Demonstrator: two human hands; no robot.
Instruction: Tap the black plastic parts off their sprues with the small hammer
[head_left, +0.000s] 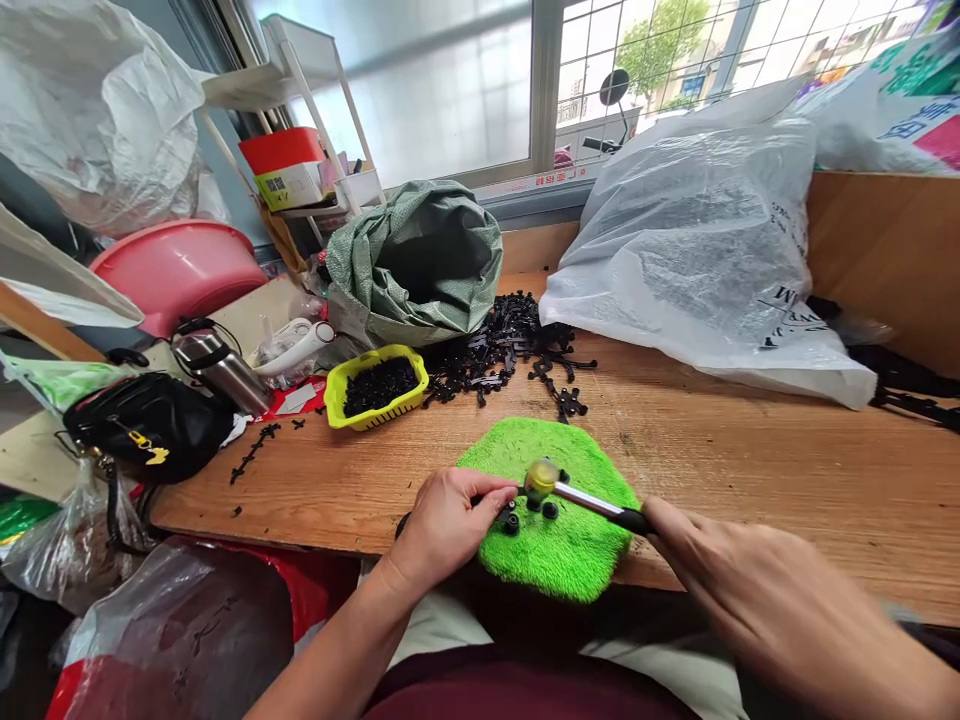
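On the wooden table (750, 470) by the window (450, 90), one green cloth (562, 560) bears three black parts (550, 510). Your left hand (442, 525) pinches a black strip (403, 523); your right hand (750, 590) grips one yellow-headed hammer (577, 493). One yellow basket (375, 415) sits behind.

blurred right hand (742, 590), mallet handle (592, 500) end hidden in its grip, black piece (481, 499) mostly covered by left hand (446, 525)

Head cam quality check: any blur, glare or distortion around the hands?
Head view: the right hand is motion-blurred and the small hammer it grips is slightly smeared. The left hand on the green cloth is sharp. The window backlights evenly, without harsh glare. The wide lens bows the table edge.
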